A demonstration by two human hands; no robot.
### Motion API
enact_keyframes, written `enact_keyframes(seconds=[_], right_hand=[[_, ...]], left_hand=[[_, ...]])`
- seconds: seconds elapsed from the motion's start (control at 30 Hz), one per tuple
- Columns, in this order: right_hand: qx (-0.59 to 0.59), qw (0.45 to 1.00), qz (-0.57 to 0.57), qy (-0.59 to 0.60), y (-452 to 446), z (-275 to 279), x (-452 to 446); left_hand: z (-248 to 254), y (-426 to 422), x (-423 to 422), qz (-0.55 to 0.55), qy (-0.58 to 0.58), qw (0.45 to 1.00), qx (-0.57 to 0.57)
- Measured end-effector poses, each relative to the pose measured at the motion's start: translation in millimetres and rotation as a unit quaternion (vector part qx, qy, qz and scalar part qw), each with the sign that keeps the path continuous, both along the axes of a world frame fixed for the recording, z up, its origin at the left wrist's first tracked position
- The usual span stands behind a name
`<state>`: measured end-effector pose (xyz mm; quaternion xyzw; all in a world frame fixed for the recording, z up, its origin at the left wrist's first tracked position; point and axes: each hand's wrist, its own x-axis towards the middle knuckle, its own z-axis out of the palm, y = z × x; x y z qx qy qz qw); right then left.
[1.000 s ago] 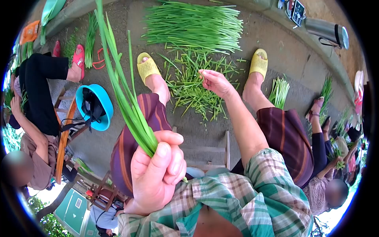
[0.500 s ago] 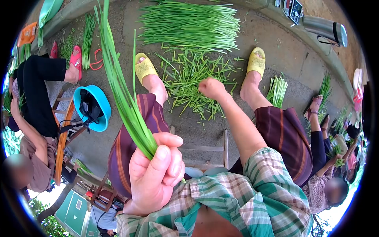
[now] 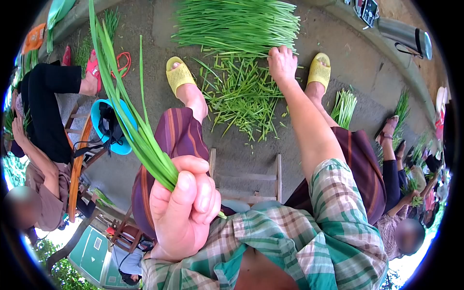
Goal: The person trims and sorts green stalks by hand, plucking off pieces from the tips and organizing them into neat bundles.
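My left hand [image 3: 186, 208] is closed round a small bunch of long, flat green leaves that look like garlic chives [image 3: 128, 128]. Their tips fan out toward the upper left, and a short end pokes out below my fist. My right hand [image 3: 282, 65] reaches forward to the near right edge of a big pile of chives [image 3: 232, 26], all lying with pale ends to the right. Its fingers curl over the stalk ends there; the fingertips are partly hidden. Short cut pieces of stalk [image 3: 244, 101] lie scattered on the ground between my feet.
Yellow slippers [image 3: 319, 72] are on my feet. A small bundle of chives [image 3: 343, 108] lies at right. A blue basin [image 3: 126, 140] stands at left beside a seated person [image 3: 46, 159]. A metal flask [image 3: 401, 36] lies by the kerb. Other people sit at right.
My right hand has moved forward and right, from above the scattered pieces to the edge of the big pile. The bunch in my left hand has tilted further left.
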<state>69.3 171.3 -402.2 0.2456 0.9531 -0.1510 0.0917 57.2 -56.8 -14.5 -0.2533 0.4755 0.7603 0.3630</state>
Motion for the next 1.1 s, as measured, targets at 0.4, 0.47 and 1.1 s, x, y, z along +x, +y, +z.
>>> enact_keyframes(seconds=[0.4, 0.47, 1.1], right_hand=[[-0.413, 0.899, -0.120, 0.087, -33, 5, 38], [-0.598, 0.765, -0.233, 0.051, -47, 10, 52], [-0.869, 0.426, 0.203, -0.150, -58, 269, -18]], left_hand=[[-1, 1, 0, -0.014, 0.004, 1.000, 0.002], [-1, 2, 0, -0.001, 0.010, 1.000, -0.003], [-10, -4, -4, 0.051, 0.116, 0.987, -0.101]])
